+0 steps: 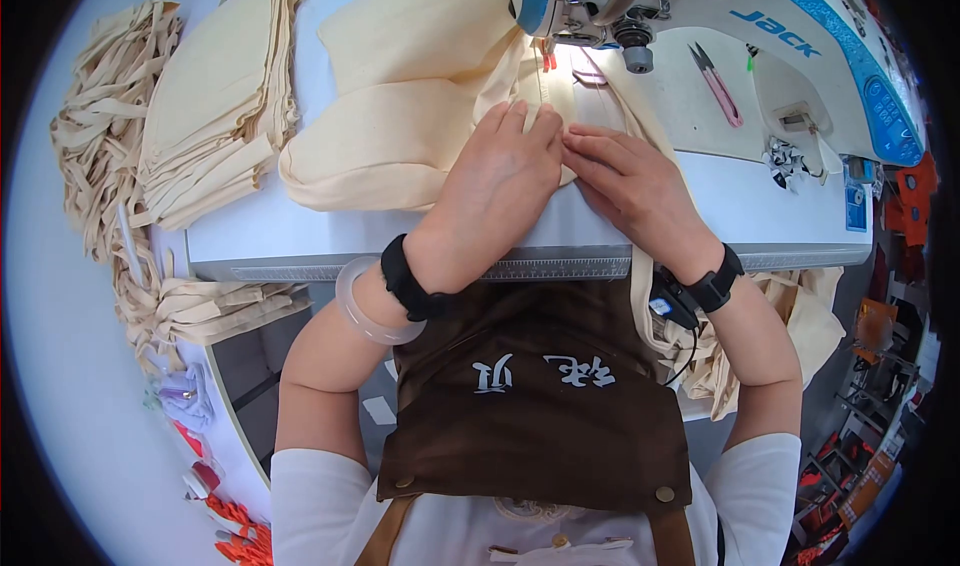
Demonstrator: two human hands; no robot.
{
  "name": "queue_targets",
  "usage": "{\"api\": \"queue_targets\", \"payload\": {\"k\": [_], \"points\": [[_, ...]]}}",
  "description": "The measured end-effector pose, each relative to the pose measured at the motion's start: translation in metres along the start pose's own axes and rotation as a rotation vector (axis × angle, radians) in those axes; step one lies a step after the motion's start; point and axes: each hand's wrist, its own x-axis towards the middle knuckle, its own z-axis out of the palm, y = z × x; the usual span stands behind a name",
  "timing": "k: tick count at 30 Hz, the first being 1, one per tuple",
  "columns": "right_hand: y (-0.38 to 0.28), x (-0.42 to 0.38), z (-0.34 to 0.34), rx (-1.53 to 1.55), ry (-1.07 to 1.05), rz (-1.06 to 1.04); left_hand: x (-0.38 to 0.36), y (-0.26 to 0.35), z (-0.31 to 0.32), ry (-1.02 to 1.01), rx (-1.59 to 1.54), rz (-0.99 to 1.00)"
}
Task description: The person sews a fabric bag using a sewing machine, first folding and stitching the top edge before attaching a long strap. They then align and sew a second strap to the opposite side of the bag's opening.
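A cream fabric piece, folded and bulky like a tote bag, lies under the sewing machine's needle area. My left hand rests on it with bent fingers apart, the tips pressing the cloth just in front of the presser foot. Close beside it, my right hand has its fingers together at the fabric's edge; the cloth between them is mostly hidden. A long cream strap runs past my right hand and hangs over the table's front edge.
Stacked cream panels and a heap of straps lie at the left. Pink thread snips lie on the machine bed at right, near thread scraps. A ruler strip lines the table's front edge. More cream cloth hangs below right.
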Motion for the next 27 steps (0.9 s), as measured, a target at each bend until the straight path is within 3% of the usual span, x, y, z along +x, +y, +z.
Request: {"api": "queue_targets", "payload": {"k": [11, 17, 23, 27], "points": [[0.019, 0.018, 0.005, -0.116, 0.056, 0.007, 0.021, -0.024, 0.012, 0.087, -0.117, -0.012], [0.027, 0.025, 0.007, -0.12, 0.077, 0.024, 0.028, -0.027, 0.009, 0.048, -0.279, -0.124], [0.027, 0.026, 0.007, -0.077, 0.073, 0.066, 0.022, -0.053, 0.003, 0.337, 0.07, -0.021], [0.028, 0.024, 0.01, -0.02, 0.103, 0.101, 0.013, -0.053, -0.009, 0.185, 0.045, -0.009]]}}
